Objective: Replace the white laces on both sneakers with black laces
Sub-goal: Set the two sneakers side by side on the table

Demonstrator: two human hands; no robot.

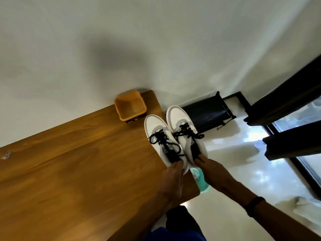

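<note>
Head view: wooden table (69,162) fills the left and lower part of the picture, set against a white wall (156,40). Orange square container (130,106) stands at the table's far corner, next to the wall. Just right of it, left sneaker (160,136), white and grey, already threaded with a black lace (164,139) tied in a loose bow; it sits over the table's right edge. Left hand (175,173) grasps this sneaker at the heel, fingers curled round the back. Right sneaker (184,129) is touching the left one side by side, toes pointing away, beyond the table edge and above the floor; its black lace (188,133) is also knotted. Right hand (208,168) holds it by the heel, fingers hooked into the opening. A teal bottle (201,180) shows between the two wrists. Black wristband (255,206) on the right forearm. Black folding rack (208,112) stands on the glossy floor (234,162) beyond the shoes; dark curtains (286,105) at far right.
</note>
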